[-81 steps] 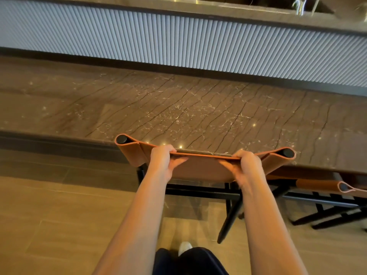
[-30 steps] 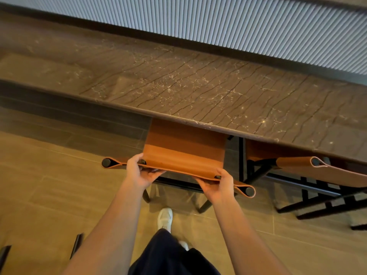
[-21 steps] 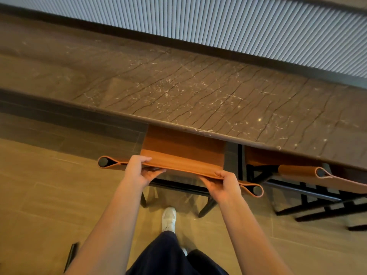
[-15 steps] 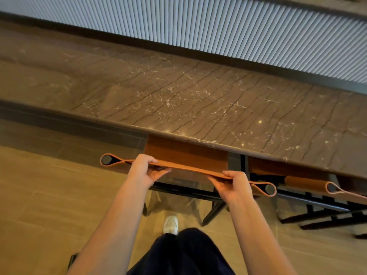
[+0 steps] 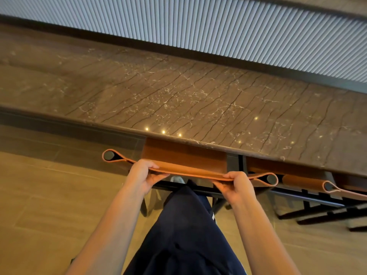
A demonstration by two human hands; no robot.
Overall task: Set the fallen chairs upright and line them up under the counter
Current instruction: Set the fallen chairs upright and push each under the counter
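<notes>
Both hands are closed over the top edge of the chair (image 5: 184,161) back, an orange leather strip: the left hand (image 5: 144,176) near its left loop, the right hand (image 5: 236,187) near its right loop. The chair stands upright, its seat partly tucked beneath the edge of the dark marble surface (image 5: 178,92). A second chair (image 5: 301,180) stands just to the right, also partly beneath the surface. A dark trouser leg (image 5: 184,225) reaches forward between the arms.

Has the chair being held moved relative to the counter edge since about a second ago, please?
Yes. The chair has slid forward under the counter: less of its orange seat shows beyond the counter's near edge. Both hands, left and right, grip its backrest.
</notes>
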